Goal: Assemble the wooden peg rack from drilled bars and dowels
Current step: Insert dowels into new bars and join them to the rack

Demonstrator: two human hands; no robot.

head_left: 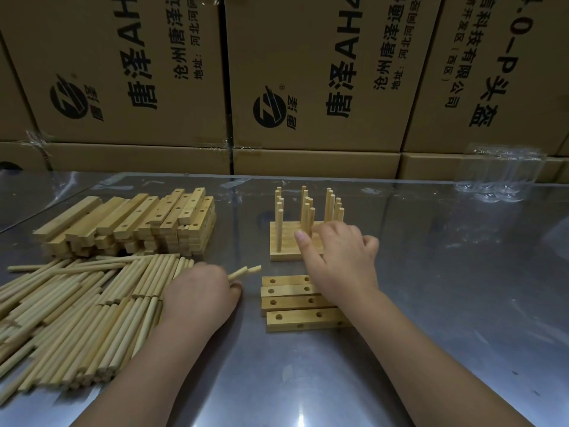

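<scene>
1. Pale wooden peg rack (pixel 289 241) stands on the surface (pixel 431 272) nearer its far edge, under my right hand (pixel 341 257); grip unclear.
2. My left hand (pixel 200 291) pinches two round wooden dowels (pixel 244 271) lying flat, tips pointing right toward it.

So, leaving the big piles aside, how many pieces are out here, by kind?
Loose drilled bars: 4
Dowels in the left hand: 2
Part-built rack: 1
Total: 7
</scene>
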